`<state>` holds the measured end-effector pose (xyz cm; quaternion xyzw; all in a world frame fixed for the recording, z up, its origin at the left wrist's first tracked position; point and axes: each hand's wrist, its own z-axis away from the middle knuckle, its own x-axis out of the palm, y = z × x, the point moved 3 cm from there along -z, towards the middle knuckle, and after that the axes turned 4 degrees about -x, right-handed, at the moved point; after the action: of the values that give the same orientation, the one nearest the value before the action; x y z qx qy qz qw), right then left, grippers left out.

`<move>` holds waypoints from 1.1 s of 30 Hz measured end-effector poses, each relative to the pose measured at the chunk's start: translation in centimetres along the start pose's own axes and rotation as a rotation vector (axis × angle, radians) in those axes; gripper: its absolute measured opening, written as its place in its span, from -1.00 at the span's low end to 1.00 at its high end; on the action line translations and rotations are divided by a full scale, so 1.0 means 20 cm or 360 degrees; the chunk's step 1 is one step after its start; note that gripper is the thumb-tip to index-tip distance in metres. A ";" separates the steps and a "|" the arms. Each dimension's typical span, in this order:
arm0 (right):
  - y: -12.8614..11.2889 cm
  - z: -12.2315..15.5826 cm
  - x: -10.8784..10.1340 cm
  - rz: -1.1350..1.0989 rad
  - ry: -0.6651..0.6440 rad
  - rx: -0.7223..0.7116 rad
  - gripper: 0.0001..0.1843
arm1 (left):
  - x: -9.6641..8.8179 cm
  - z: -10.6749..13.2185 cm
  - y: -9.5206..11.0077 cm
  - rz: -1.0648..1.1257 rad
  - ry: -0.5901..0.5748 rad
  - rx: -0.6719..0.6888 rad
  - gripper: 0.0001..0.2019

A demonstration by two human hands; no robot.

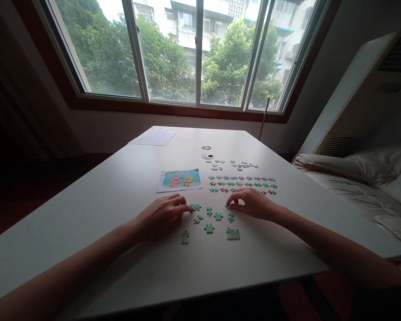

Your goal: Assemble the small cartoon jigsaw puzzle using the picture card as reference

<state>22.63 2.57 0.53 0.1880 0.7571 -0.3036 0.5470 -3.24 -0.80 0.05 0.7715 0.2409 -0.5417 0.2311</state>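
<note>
My left hand [165, 214] rests low over the white table, fingers curled and the index fingertip on the edge of a green and teal puzzle piece [196, 207]. Its thumb is mostly hidden. On the right, my right hand [252, 203] has thumb and index finger closed at a small teal puzzle piece [227, 206], partly covered by the fingertips. Between and below the hands lie several loose pieces, among them a green and teal piece [209, 228], a blue and green piece [218, 216], a green corner-like piece [233, 234] and a green edge piece [185, 237].
Rows of puzzle pieces [240, 183] lie beyond my right hand, with more scattered pieces behind. A colourful cartoon picture sheet [181, 179] is ahead of my left hand. Two small round items [207, 156] and white papers [153, 137] are farther back. A padded seat [347, 178] stands right of the table [96, 191].
</note>
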 end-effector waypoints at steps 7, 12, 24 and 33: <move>-0.02 0.00 -0.02 -0.0039 0.0081 -0.0032 -0.84 | 0.01 0.00 -0.01 -0.0031 -0.0016 -0.0012 -0.66; -0.09 0.02 0.01 -0.0149 0.0154 -0.0191 -0.80 | 0.00 0.01 -0.02 -0.0087 0.0031 -0.0033 -0.67; -0.17 0.02 0.08 -0.0122 0.0024 -0.0295 -0.70 | -0.01 0.01 -0.02 -0.0170 0.0046 0.0013 -0.70; -0.16 -0.04 0.09 -0.0159 0.0147 -0.0177 -0.73 | 0.01 0.00 -0.01 -0.0109 0.0029 -0.0059 -0.68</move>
<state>19.46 0.64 -0.09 0.1330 0.8058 -0.2789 0.5052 -3.42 -0.59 -0.12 0.7633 0.2792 -0.5376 0.2246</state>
